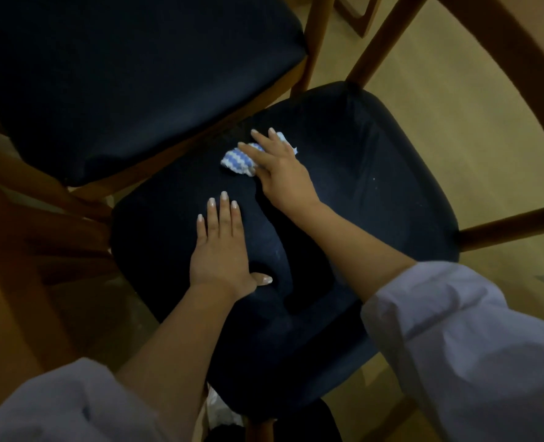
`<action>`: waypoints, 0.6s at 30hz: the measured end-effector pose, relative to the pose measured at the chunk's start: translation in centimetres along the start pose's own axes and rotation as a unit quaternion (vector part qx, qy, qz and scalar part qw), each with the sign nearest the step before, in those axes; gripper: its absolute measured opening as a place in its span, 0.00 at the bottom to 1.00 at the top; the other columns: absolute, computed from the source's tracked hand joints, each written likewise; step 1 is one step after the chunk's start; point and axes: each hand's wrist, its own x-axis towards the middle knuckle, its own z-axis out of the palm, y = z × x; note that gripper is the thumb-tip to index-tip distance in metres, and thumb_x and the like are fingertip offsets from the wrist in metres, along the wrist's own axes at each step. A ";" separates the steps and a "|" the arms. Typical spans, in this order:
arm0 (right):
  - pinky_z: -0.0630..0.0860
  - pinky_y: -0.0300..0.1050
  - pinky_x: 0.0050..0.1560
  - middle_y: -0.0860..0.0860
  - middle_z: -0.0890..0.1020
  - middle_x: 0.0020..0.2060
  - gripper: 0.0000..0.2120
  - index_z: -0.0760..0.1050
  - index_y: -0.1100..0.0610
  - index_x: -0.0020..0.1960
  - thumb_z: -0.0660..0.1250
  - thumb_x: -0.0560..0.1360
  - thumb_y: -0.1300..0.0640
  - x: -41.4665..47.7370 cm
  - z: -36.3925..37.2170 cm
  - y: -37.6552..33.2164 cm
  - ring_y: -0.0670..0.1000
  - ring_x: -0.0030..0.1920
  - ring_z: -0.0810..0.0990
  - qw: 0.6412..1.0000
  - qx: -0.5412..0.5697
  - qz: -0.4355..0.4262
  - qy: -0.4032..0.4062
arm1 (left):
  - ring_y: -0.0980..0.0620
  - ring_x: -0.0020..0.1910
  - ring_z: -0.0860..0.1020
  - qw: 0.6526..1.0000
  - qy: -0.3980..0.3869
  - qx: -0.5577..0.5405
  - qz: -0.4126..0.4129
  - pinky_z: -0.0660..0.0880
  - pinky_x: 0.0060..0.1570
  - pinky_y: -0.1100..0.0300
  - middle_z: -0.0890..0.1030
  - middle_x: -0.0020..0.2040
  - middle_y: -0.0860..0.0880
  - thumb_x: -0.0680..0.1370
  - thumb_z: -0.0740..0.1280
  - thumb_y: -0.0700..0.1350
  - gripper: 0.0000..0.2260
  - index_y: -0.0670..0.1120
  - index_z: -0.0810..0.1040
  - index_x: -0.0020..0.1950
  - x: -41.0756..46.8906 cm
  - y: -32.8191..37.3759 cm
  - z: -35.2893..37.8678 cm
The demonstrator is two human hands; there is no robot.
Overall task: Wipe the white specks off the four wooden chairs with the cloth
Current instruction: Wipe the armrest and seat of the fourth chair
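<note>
risk: right hand [277,169], fingers flat on the blue-and-white striped cloth [236,160], may miss white specks [373,179] along the dark padded chair seat [344,224]; left hand [222,247] braces open-fingered.

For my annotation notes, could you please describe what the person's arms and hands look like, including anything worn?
Both arms wear loose, pale whitish sleeves, the left sleeve and the right sleeve bunched up so the forearms are bare. The left hand and right hand have long, glossy, pale nails. No rings, watch or gloves show.
</note>
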 end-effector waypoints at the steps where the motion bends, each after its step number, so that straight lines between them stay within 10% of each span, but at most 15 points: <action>1: 0.59 0.51 0.72 0.53 0.64 0.74 0.23 0.68 0.52 0.72 0.59 0.79 0.66 0.6 0.0 0.0 0.56 0.77 0.54 1.000 -0.005 -0.001 -0.003 | 0.38 0.73 0.31 1.000 0.001 -0.001 0.001 0.38 0.73 0.45 0.28 0.72 0.36 0.68 0.59 0.73 0.58 0.36 0.27 0.71 0.0 0.0 0.0; 7: 0.46 0.49 0.75 0.54 0.62 0.75 0.22 0.65 0.49 0.74 0.59 0.81 0.60 6.2 0.2 -0.5 0.56 0.77 0.52 0.999 -0.035 0.027 -0.014 | 0.39 0.73 0.31 1.000 -0.003 -0.012 0.004 0.38 0.73 0.46 0.27 0.72 0.37 0.66 0.61 0.74 0.60 0.37 0.26 0.70 0.2 -0.2 0.2; 18: 0.66 0.48 0.67 0.50 0.72 0.66 0.19 0.69 0.50 0.71 0.58 0.81 0.59 6.7 -1.2 1.4 0.53 0.70 0.65 0.999 -0.031 0.019 0.038 | 0.39 0.73 0.31 1.000 0.016 -0.022 0.013 0.38 0.73 0.46 0.28 0.72 0.37 0.67 0.61 0.73 0.59 0.37 0.28 0.71 0.1 -0.3 0.4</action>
